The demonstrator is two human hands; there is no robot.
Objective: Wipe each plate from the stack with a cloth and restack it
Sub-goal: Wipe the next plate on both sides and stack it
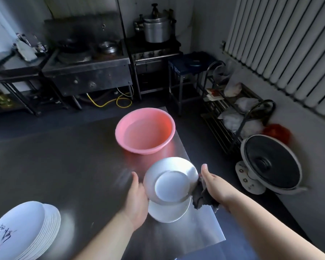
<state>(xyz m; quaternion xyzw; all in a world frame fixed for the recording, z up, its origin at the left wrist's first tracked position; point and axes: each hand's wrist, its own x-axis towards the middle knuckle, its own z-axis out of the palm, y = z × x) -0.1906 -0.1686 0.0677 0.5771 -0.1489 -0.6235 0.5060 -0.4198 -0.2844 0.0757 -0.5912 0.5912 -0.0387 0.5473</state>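
My left hand (pixel 137 199) holds a white plate (pixel 170 182) by its left edge, tilted with its underside toward me, just above another white plate (pixel 167 212) lying on the steel table (pixel 64 166). My right hand (pixel 212 184) grips a dark cloth (pixel 203 196) against the held plate's right rim, thumb raised. A stack of several white plates (pixel 24 231) with black brush writing sits at the table's near left corner.
A pink basin (pixel 144 130) stands on the table behind the plates. The table's right edge runs just under my right hand. On the floor to the right are a fan (pixel 270 164) and a wire rack (pixel 233 113). Stoves and a pressure cooker (pixel 156 25) line the back wall.
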